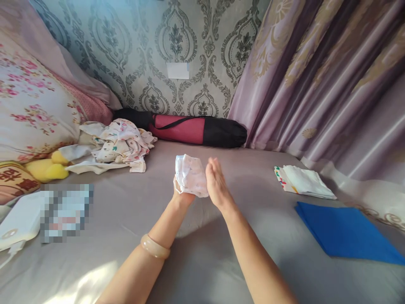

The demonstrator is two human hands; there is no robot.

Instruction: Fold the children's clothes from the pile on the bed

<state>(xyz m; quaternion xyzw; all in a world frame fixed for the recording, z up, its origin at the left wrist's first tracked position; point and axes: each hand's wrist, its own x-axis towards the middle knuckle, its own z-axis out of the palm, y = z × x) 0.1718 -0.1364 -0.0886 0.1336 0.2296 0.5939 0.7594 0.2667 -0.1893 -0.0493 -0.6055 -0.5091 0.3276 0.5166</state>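
My left hand (184,197), with a bangle (155,247) on the forearm, holds a small folded white baby garment (191,175) up over the bed. Faint small prints dot its fabric, and a loop of cloth or trim hangs at its lower left. The garment hides most of my left fingers. Upright beside its right edge is my right hand (217,183), fingers straight and together, palm turned toward the cloth. It is at or against that edge; I cannot tell whether it presses on it.
Crumpled printed baby clothes (122,141) lie left, by a floral pillow (34,97) and a yellow plush toy (52,166). A red-and-black rolled bag (180,128) lies along the wall. To the right are folded white cloths (306,181) and a blue folded sheet (351,232). A white device (25,219) sits front left.
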